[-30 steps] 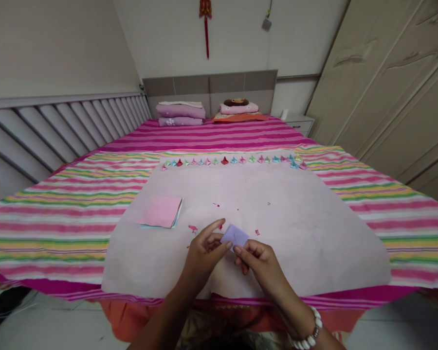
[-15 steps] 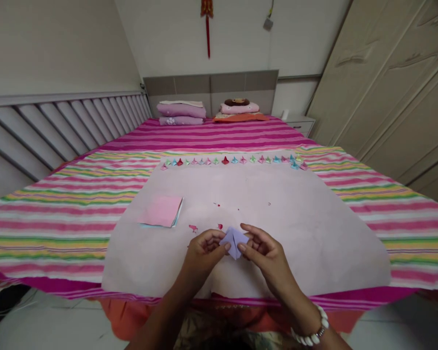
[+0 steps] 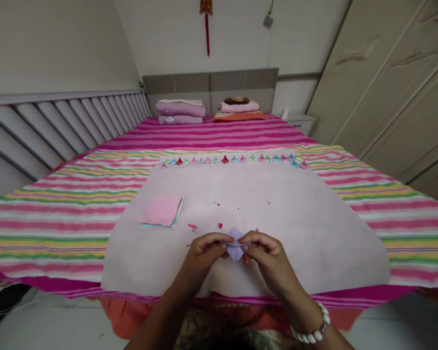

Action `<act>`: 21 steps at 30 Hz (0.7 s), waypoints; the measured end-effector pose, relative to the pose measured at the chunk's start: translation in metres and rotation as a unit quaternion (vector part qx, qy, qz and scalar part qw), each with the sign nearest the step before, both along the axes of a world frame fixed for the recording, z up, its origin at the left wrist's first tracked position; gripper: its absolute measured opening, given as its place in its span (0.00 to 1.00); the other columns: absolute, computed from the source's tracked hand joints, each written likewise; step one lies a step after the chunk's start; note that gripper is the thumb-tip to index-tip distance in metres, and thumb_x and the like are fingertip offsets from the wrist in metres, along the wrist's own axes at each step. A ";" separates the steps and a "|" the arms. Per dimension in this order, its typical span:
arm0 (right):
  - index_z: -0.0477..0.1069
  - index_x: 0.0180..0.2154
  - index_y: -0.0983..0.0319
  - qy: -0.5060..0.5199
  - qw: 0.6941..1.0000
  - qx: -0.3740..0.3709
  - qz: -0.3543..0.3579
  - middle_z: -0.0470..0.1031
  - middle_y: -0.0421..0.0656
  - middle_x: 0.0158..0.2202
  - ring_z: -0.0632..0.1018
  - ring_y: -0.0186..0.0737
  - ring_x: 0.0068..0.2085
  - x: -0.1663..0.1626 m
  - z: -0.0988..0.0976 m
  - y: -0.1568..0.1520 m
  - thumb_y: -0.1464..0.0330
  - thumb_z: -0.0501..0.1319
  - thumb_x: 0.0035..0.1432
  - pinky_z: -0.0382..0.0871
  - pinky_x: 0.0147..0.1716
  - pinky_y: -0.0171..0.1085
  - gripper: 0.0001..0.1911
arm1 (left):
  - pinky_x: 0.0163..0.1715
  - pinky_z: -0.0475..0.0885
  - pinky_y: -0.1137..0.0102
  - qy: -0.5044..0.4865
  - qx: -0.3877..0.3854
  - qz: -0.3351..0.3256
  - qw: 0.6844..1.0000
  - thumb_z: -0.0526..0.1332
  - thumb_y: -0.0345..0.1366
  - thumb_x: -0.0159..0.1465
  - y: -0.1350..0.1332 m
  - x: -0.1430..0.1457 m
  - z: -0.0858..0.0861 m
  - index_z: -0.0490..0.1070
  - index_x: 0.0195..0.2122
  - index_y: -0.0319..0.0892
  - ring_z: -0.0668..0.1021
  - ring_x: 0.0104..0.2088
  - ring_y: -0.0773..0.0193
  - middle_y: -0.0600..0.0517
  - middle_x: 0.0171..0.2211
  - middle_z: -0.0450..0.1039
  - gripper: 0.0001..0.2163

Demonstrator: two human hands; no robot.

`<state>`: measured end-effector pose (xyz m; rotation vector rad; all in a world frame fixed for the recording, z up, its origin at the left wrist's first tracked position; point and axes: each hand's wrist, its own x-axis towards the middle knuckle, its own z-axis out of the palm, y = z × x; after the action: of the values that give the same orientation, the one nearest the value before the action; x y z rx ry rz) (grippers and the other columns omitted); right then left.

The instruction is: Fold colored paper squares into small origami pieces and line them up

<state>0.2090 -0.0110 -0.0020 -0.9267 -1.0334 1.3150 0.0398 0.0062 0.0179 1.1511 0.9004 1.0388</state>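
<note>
Both hands meet over the near edge of a pale sheet point(image 3: 295, 228) spread on the striped bed cover point(image 3: 58, 209). The left hand point(image 3: 204, 250) and right hand point(image 3: 266, 255) each pinch a small folded lilac paper point(image 3: 235, 250) between thumb and fingertips, one on either side. The paper sits between the two hands, just above the sheet. Its long axis runs toward and away from the person, with a pointed tip aimed back at the person. A bracelet point(image 3: 312, 330) circles the right wrist. A pink stack point(image 3: 162, 210) lies to the left, red scraps point(image 3: 193, 227) are near the hands, and a row of folded pieces point(image 3: 233, 159) lines the sheet's far edge.
</note>
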 end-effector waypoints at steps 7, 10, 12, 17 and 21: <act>0.75 0.30 0.60 0.006 1.000 0.022 0.017 0.73 0.37 0.21 0.73 0.33 0.21 0.002 0.001 0.000 0.73 0.63 0.50 0.66 0.25 0.34 0.04 | 0.34 0.68 0.70 -0.002 -0.002 -0.012 1.000 0.63 0.36 0.57 0.001 -0.002 -0.001 0.78 0.31 0.40 0.74 0.31 0.64 0.50 0.28 0.77 0.07; 0.75 0.29 0.61 -0.009 0.999 0.036 0.023 0.73 0.37 0.23 0.73 0.32 0.22 0.001 0.005 -0.002 0.72 0.63 0.50 0.67 0.26 0.34 0.02 | 0.31 0.67 0.72 0.013 -0.006 0.012 1.000 0.66 0.39 0.54 0.000 0.001 0.002 0.76 0.26 0.38 0.73 0.28 0.66 0.52 0.24 0.74 0.08; 0.74 0.28 0.62 -0.018 0.998 0.042 0.032 0.73 0.38 0.24 0.74 0.33 0.23 0.000 0.008 -0.004 0.70 0.64 0.50 0.67 0.26 0.34 0.01 | 0.28 0.66 0.73 0.029 -0.009 0.033 0.999 0.69 0.37 0.50 0.000 0.003 0.003 0.74 0.23 0.39 0.72 0.25 0.68 0.54 0.22 0.72 0.08; 0.70 0.35 0.60 -0.020 1.000 0.004 0.013 0.72 0.36 0.23 0.71 0.32 0.23 -0.003 0.010 -0.002 0.64 0.67 0.50 0.64 0.24 0.33 0.11 | 0.27 0.68 0.74 0.009 0.006 0.050 0.999 0.71 0.33 0.47 0.000 0.008 -0.001 0.71 0.26 0.40 0.73 0.25 0.70 0.57 0.22 0.72 0.09; 0.72 0.34 0.62 -0.040 0.998 -0.036 0.017 0.70 0.36 0.24 0.65 0.29 0.21 -0.004 0.008 0.003 0.62 0.71 0.44 0.58 0.20 0.31 0.16 | 0.30 0.70 0.73 -0.022 0.009 0.048 0.999 0.71 0.31 0.47 0.001 0.010 -0.004 0.69 0.32 0.40 0.76 0.29 0.68 0.55 0.26 0.74 0.14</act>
<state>0.2048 -0.0077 0.0060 -1.0280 -1.0720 1.3598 0.0498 0.0075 0.0137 1.1033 0.9206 1.1484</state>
